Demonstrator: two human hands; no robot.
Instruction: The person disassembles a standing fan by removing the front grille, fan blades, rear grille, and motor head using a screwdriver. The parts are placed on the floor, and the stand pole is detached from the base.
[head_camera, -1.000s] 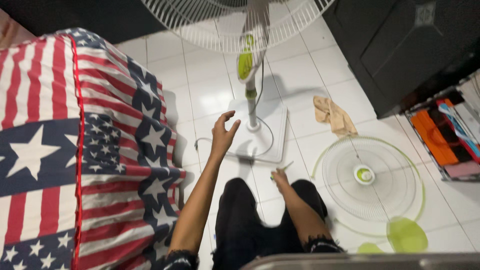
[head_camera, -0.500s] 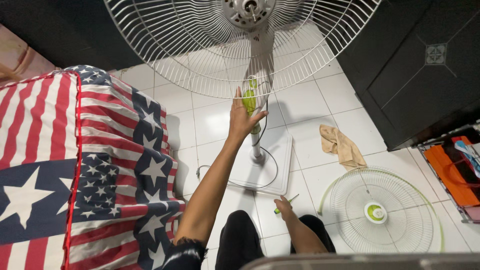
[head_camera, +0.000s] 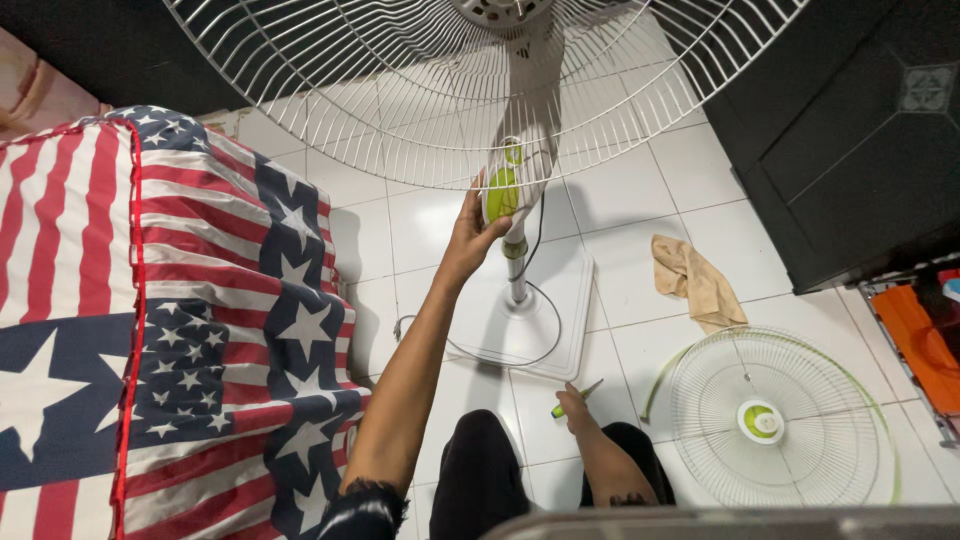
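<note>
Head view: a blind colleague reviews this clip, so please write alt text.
Seen from above, the left hand grips the green control column of a white stand fan with its front grille off. The right hand holds a screwdriver near the knee; the grille lies on the tiles.

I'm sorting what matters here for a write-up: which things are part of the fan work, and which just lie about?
In use: left hand on the fan's neck; right hand holding a screwdriver; rear grille; detached front grille on the floor.

Lying about: tan cloth, flag-pattern cover, orange bin.
</note>
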